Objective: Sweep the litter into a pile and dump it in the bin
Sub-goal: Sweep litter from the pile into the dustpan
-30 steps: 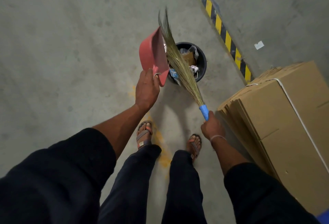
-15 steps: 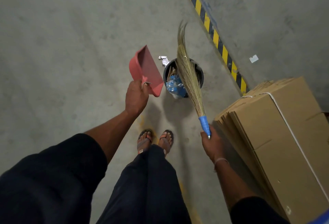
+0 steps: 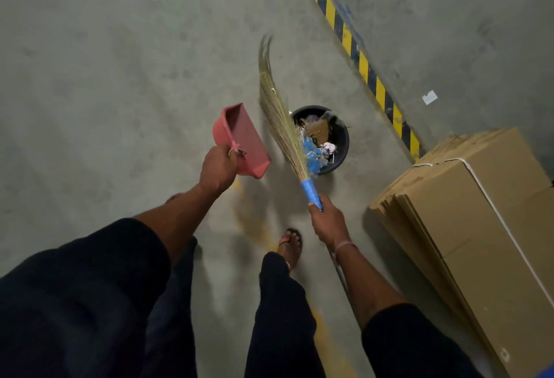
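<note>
A round black bin (image 3: 341, 149) stands on the concrete floor and holds paper, cardboard and blue plastic litter. My left hand (image 3: 217, 169) grips the handle of a pink dustpan (image 3: 242, 140), held to the left of the bin with its tray showing no litter. My right hand (image 3: 328, 223) grips the blue handle of a grass broom (image 3: 278, 113), whose bristles slant up and left across the bin's left rim.
A strapped bundle of flat cardboard boxes (image 3: 479, 227) lies close on the right. A yellow and black hazard stripe (image 3: 362, 62) runs diagonally behind the bin, with a white scrap (image 3: 429, 97) beyond it. My sandalled foot (image 3: 290, 245) is below the bin.
The dustpan has come away from above the bin to its left and turned face up. The broom has swung left, off the bin's middle. My feet have shifted.
</note>
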